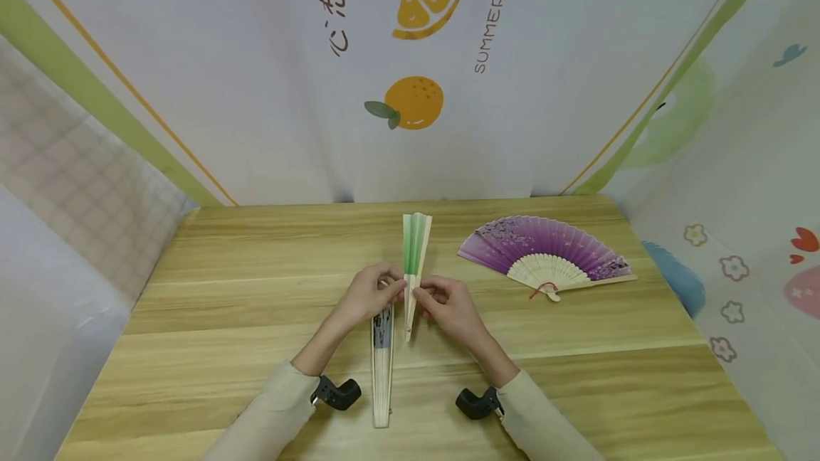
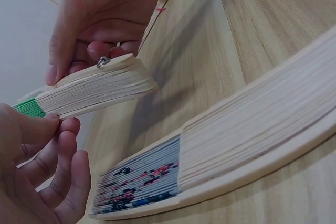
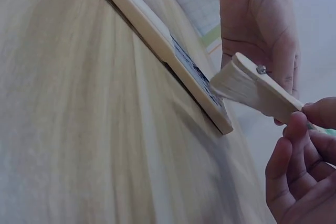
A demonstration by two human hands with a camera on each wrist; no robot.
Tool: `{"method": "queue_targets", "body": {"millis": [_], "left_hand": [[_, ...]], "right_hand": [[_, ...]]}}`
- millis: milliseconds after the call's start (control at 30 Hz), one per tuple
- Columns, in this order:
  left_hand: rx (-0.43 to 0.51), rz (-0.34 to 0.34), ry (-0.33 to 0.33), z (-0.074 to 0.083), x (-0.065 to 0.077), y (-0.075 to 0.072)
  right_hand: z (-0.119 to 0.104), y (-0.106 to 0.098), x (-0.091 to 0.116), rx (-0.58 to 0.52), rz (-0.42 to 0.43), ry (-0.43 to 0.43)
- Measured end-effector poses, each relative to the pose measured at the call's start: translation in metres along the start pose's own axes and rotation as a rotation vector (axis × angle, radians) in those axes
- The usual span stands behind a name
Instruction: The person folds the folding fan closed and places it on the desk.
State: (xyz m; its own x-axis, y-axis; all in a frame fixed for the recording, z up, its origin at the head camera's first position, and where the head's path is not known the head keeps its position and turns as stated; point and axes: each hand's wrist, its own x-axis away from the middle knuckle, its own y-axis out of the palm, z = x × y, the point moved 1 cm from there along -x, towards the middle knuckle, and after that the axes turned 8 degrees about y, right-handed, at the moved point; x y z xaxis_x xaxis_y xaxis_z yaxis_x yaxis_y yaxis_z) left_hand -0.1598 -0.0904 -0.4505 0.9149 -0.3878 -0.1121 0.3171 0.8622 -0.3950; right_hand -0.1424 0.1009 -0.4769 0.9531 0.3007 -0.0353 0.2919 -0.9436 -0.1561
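A green folding fan (image 1: pixel 416 247) with pale wooden ribs is held above the table, slightly spread at its green end, its riveted end pointing toward the person. My left hand (image 1: pixel 378 290) pinches one outer rib between thumb and fingers. From the other side my right hand (image 1: pixel 451 304) pinches the opposite outer rib. In the left wrist view a metal rivet ring (image 2: pixel 103 62) shows at the fan's narrow end. Below the left hand, a folded fan with grey-blue patterned cloth (image 1: pixel 382 368) lies on the table, its far end partly hidden by that hand.
A purple folding fan (image 1: pixel 544 247) lies spread open at the back right, with a red cord (image 1: pixel 544 287) at its pivot. The wooden table (image 1: pixel 256 247) meets a white curtain (image 1: pixel 288 126) with orange prints at its back edge.
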Motion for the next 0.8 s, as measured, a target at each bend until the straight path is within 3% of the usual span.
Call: {"method": "queue_targets", "body": {"millis": [433,800], "left_hand": [[0.0,0.022,0.03,-0.0005,0.0007,0.0007],[0.06,-0.015,0.066,-0.0042,0.0019,-0.0028]], "right_hand": [[-0.0031,0.002,-0.001,0.026,0.016,-0.005],[-0.0053,-0.0028,-0.0014,0.034,-0.009,-0.004]]}}
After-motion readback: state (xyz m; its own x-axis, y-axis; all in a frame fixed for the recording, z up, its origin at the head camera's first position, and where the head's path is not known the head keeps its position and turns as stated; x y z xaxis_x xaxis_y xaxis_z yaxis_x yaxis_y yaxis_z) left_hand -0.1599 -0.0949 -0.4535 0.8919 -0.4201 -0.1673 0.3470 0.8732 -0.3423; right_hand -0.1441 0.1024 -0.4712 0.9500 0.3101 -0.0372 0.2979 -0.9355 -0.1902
